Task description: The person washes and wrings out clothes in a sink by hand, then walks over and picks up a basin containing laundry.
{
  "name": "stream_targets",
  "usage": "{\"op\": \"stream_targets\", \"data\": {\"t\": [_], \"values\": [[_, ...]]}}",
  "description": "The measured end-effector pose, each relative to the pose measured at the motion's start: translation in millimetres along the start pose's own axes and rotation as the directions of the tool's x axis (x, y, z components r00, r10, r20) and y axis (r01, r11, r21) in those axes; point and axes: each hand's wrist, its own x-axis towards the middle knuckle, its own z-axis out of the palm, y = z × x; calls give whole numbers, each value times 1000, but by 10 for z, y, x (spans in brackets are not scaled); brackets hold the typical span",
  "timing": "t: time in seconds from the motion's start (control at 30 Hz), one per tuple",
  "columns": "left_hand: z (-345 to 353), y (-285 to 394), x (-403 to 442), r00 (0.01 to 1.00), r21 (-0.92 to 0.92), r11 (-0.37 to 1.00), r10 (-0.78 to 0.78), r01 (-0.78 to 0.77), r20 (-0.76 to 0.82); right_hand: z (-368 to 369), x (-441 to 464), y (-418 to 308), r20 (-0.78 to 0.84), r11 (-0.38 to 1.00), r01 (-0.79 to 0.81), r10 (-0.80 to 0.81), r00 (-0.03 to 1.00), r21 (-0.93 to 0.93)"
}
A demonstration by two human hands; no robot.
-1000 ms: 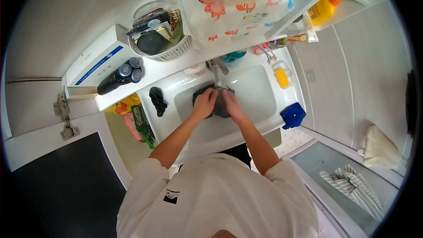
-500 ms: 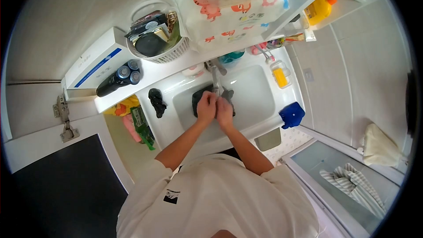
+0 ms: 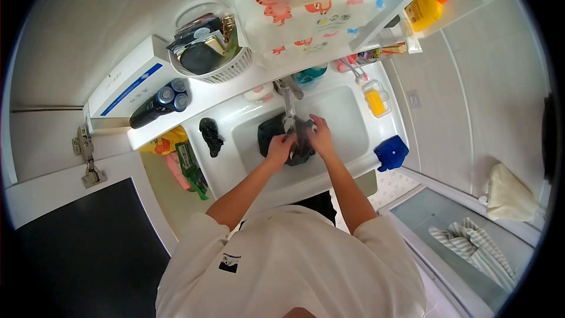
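Dark wet cloth (image 3: pixel 271 132) lies in the white sink (image 3: pixel 347 123) below the metal faucet (image 3: pixel 287 93), from which water runs. My left hand (image 3: pixel 281 149) grips the cloth near the water stream, its fingers partly over the fabric. On the other side, my right hand (image 3: pixel 319 135) has its fingers curled and pressed at the cloth's right edge. A crumpled black cloth (image 3: pixel 210 136) sits on the sink's left rim. At the right rim lies a blue item (image 3: pixel 391 153).
A black shaver (image 3: pixel 160 105), a long white box (image 3: pixel 129 79) and a white basket (image 3: pixel 226 70) stand on the shelf. Yellow soap (image 3: pixel 375 103) sits in a dish at the sink's right. An open cabinet door (image 3: pixel 88 224) is at the left.
My hands were close together on the cloth and have moved apart, the right one to the right. The dark cloth between them has spread out under the faucet.
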Motion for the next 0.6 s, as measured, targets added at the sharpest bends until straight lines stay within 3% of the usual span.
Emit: {"op": "stream_targets", "data": {"t": [0.1, 0.13, 0.23, 0.33, 0.43, 0.53, 0.6], "values": [[-68, 131, -154, 965, 73, 997, 14, -34, 263, 289, 103, -1, 73, 992, 18, -9, 997, -123], [-61, 198, -226, 960, -3, 999, 41, -42, 276, 364, 114, -29, 99, 988, 10, 6, 995, -153], [-243, 263, -254, 917, -41, 998, 51, -38, 395, 410, 240, -114, 390, 936, -91, 228, 892, -339], [-449, 133, -192, 923, -21, 999, 37, -32, 383, 342, 264, -178, 457, 901, -40, 257, 852, -433], [-751, -106, 34, 893, 85, 996, -9, -33, 451, 286, 137, 81, 309, 943, 30, 78, 948, -331], [-862, -122, 139, 939, 550, 793, 76, -261, 336, 248, 70, 287, 308, 981, -194, 177, 935, 24], [-789, -57, 166, 934, 475, 828, 153, -299, 322, 130, -55, 203, 326, 979, -183, 143, 934, 95]]}}
